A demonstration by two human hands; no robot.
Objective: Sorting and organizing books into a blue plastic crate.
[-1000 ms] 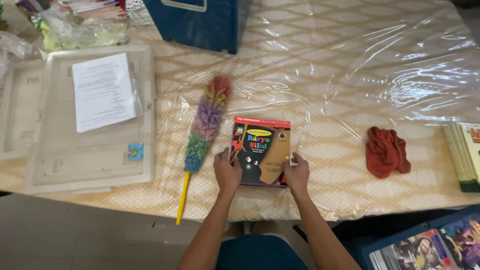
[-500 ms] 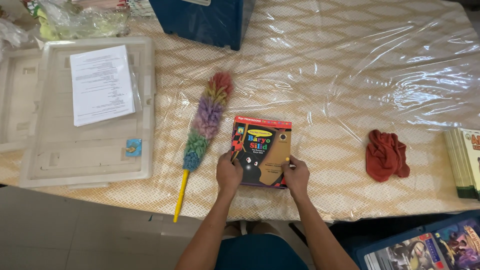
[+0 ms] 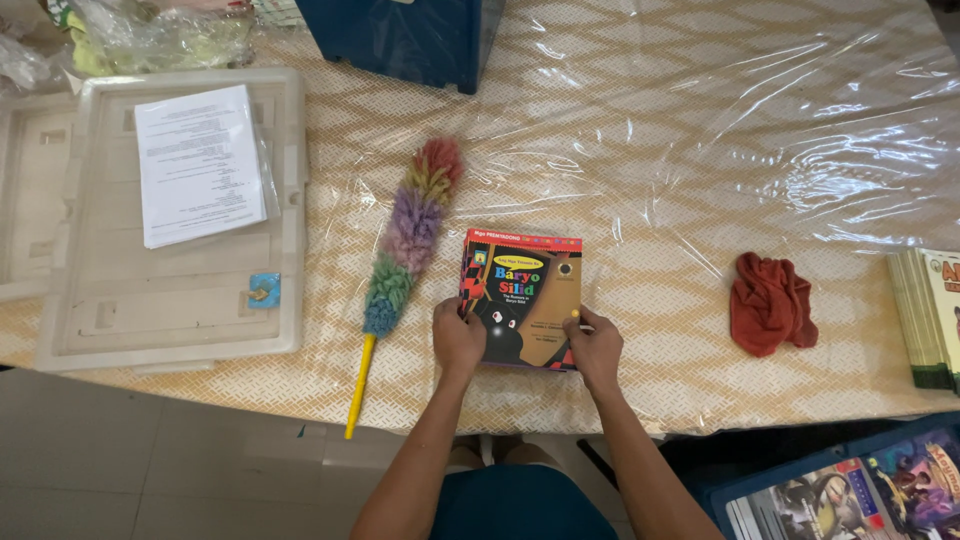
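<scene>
A thin square picture book (image 3: 525, 290) with a dark, colourful cover lies flat near the front edge of the table. My left hand (image 3: 457, 338) grips its lower left corner. My right hand (image 3: 594, 346) grips its lower right corner, thumb on the cover. A rainbow-coloured fluffy duster (image 3: 408, 236) with a yellow handle lies just left of the book, slanting toward the table edge.
The table (image 3: 700, 150) is covered in clear plastic over a woven mat. A clear bin lid (image 3: 180, 320) with a stack of printed papers (image 3: 200, 165) sits at left. A red cloth (image 3: 770, 303) lies right, more books (image 3: 925, 315) at the right edge, a blue bin (image 3: 410, 40) at the back.
Both hands stay on the book's lower corners. The view has shifted slightly; nothing on the table has visibly moved.
</scene>
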